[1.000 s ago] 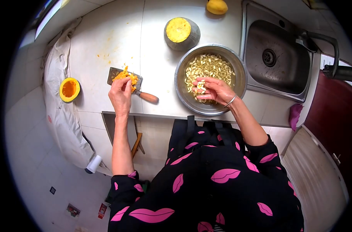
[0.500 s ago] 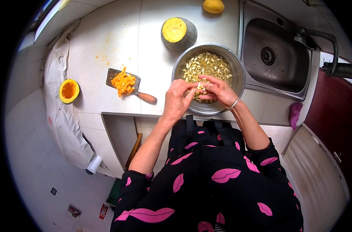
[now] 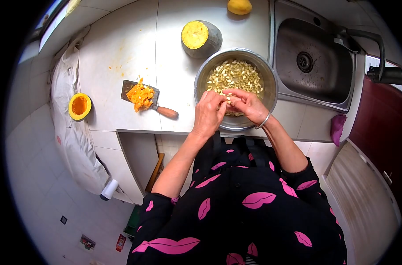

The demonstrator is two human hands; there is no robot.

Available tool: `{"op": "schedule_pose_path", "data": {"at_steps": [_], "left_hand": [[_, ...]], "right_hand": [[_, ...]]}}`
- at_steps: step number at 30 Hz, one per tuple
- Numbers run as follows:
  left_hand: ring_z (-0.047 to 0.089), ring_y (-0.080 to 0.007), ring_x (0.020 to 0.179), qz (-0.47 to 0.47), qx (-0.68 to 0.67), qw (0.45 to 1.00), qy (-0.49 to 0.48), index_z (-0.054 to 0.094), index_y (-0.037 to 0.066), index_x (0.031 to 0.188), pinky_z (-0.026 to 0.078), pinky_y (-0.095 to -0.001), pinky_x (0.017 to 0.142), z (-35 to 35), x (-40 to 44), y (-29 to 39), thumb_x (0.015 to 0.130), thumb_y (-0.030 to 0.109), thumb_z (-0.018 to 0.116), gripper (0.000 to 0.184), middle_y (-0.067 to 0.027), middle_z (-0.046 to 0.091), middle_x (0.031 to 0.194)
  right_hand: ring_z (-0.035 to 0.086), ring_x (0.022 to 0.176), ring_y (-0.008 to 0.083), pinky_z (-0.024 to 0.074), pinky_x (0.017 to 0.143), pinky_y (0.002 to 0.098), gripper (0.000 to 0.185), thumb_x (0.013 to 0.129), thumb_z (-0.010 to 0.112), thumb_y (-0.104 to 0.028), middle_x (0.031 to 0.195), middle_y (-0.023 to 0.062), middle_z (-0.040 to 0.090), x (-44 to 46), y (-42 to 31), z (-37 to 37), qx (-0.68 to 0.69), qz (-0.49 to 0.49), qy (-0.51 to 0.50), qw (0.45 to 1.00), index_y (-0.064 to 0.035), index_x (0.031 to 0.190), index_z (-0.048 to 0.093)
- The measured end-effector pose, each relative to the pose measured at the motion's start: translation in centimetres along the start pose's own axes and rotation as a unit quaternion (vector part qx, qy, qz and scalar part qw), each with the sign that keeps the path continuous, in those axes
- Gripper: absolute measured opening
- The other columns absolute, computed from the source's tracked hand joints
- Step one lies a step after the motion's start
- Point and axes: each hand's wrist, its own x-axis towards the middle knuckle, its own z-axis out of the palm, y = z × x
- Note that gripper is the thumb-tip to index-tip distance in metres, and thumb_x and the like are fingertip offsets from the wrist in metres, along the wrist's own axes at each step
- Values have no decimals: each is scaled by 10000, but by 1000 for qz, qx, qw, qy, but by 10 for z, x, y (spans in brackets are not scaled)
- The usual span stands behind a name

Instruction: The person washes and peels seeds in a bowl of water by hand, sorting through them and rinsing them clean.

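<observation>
Over the near side of a steel bowl (image 3: 271, 84), my two hands meet at the fingertips. My left hand (image 3: 207, 114) is closed in a pinch, and my right hand (image 3: 253, 108), with a bangle at its wrist, has its fingers curled toward it. A few pale pumpkin seeds show between the fingers of both hands; exactly how many is hidden. Below them, the bowl holds a mass of pumpkin seeds (image 3: 236, 76) in what looks like water.
Behind the bowl stands a cut pumpkin (image 3: 212, 40). A wide-bladed cleaver (image 3: 167, 112) bears orange pumpkin pulp (image 3: 140, 96). Further left is a hollowed pumpkin piece (image 3: 87, 107). A yellow fruit (image 3: 239, 6) lies at the back, and a sink (image 3: 315, 81) is right of the bowl.
My hands have drawn closer together, and the fingers of my right hand have curled in from a more spread pose. The seeds between the fingertips are now more covered.
</observation>
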Motion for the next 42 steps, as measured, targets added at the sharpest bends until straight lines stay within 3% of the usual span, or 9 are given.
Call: {"op": "schedule_pose_path", "data": {"at_steps": [5, 8, 12, 15, 19, 26, 34, 38, 42], "left_hand": [[559, -77, 732, -165, -204, 964, -42, 655, -5, 896, 483, -249, 654, -5, 2, -12, 824, 43, 697, 97, -13, 583, 786], [579, -78, 734, -279, -397, 873, -39, 641, -17, 925, 499, -224, 661, -12, 1, -15, 853, 49, 679, 105, -39, 620, 834], [605, -99, 731, -270, -405, 874, 6, 623, -31, 935, 546, -238, 673, -41, 7, -20, 874, 28, 644, 88, -66, 647, 868], [586, -82, 695, -211, -232, 945, 93, 647, 11, 896, 511, -220, 635, -80, 5, -47, 843, 16, 656, 54, -19, 638, 819], [577, -89, 708, -139, 5, 964, 225, 681, 16, 892, 491, -237, 656, -131, -1, -96, 833, 34, 675, 62, -27, 631, 815], [501, -345, 1080, -120, 323, 936, 79, 677, 67, 1076, 416, -399, 960, -173, -28, -180, 837, -29, 579, 275, -165, 580, 1134], [594, -211, 745, -119, 166, 952, 229, 695, 44, 857, 493, -313, 669, -187, -16, -140, 785, 85, 723, 88, -56, 650, 768], [553, -308, 962, -4, 370, 924, 96, 641, 62, 1105, 450, -387, 897, -185, -10, -116, 778, 61, 705, 333, -162, 609, 1030], [550, -291, 1037, -12, 171, 985, 29, 565, 47, 1244, 441, -389, 946, -156, -7, -79, 791, 65, 696, 472, -163, 582, 1110]], "right_hand": [[615, 903, 73, 517, 827, 229, 342, 972, 489, -121, 1058, 54, 657, -3, -3, -5, -4, 31, 13, 999, -20, 1296, 521], [615, 911, 73, 518, 820, 228, 327, 971, 484, -118, 1076, 55, 663, -4, -8, -6, 0, 38, 20, 999, -11, 1275, 536], [659, 943, 167, 533, 829, 285, 292, 940, 499, -88, 1104, 87, 675, 1, 9, -18, -159, -40, 22, 986, -23, 1214, 574], [650, 984, 306, 524, 866, 368, 298, 878, 523, -52, 1170, 136, 644, -5, 13, -15, -535, -128, 35, 834, -55, 1168, 594], [585, 1071, 360, 491, 917, 409, 327, 820, 548, -43, 1259, 163, 567, -6, 14, -22, -565, -149, 75, 808, -60, 1143, 598], [476, 1236, 319, 431, 995, 413, 321, 834, 495, -67, 1326, 153, 498, 0, 33, -39, -717, -174, 128, 663, -40, 1143, 578], [564, 1112, 329, 493, 912, 393, 259, 799, 585, -43, 1237, 149, 570, -1, 19, -28, -647, -196, 151, 721, -39, 1056, 618], [631, 968, 318, 527, 810, 393, 189, 802, 607, -54, 1105, 122, 640, -6, 2, -15, -597, -266, 162, 740, -44, 989, 637], [639, 940, 310, 532, 790, 379, 158, 794, 623, -46, 1069, 116, 650, -8, 6, -19, -622, -174, 150, 749, -47, 948, 657]]}}
